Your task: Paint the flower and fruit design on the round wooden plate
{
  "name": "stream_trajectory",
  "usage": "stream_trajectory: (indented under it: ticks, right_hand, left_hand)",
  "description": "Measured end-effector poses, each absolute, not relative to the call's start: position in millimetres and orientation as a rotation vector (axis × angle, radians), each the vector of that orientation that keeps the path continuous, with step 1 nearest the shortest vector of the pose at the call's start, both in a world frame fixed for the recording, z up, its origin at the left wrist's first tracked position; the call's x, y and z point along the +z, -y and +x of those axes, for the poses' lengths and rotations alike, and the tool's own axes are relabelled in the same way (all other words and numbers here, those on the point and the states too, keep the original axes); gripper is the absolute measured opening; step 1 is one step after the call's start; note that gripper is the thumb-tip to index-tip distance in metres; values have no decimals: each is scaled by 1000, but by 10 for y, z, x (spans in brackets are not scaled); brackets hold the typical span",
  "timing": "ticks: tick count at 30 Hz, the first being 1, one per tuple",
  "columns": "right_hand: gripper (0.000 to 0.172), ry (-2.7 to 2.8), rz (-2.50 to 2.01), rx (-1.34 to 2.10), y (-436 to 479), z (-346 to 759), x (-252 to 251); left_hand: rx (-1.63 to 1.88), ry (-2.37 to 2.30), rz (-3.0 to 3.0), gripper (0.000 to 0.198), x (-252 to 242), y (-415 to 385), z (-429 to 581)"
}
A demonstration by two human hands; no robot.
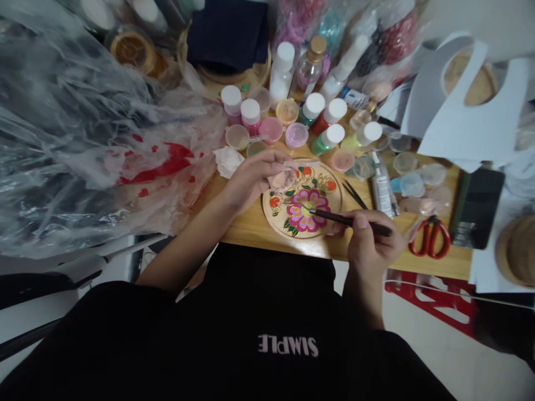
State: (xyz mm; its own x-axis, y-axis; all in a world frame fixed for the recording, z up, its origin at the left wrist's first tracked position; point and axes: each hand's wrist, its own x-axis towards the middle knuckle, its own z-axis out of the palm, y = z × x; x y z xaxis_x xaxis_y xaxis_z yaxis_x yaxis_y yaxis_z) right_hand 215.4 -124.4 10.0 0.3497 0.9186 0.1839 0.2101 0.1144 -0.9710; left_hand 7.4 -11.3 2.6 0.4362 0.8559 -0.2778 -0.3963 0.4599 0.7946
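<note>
Near the middle of the near edge of the wooden surface (240, 229), a round wooden disc (271, 220) is laid flat, its face decorated with a pink and purple flower (297, 220), green leaves and orange details outlined in gold. By the left hand (251, 177), a small clear cup (281, 181) is held over the disc's upper left part, the fingers clamped on it. By the right hand (376, 236), a dark-handled tool (334, 217) is gripped, the fingers closed around its handle; its thin metal end is held at the flower's centre, though whether contact is made cannot be told. Black tweezers (354, 193) are placed just beyond the disc's right rim. Toward the surface's right edge, red-handled scissors (430, 238) are set down near a dark phone (478, 206), and a clear spray bottle (381, 189) is laid farther in. Toward the far edge, 6 short white-capped bottles (333, 138) are grouped among small cups of colour (296, 135). At the surface's left edge, crumpled tissue (229, 161) is left beside clear plastic sheeting (125, 128), which is stained with red.
</note>
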Motion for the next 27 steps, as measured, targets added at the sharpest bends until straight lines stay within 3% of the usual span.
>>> stream_trajectory:
  ticks: [27]
  right_hand:
    - [11,1159,-1435,669,1308,2187,71]
  left_hand:
    - [856,-780,722,29,16,120,67]
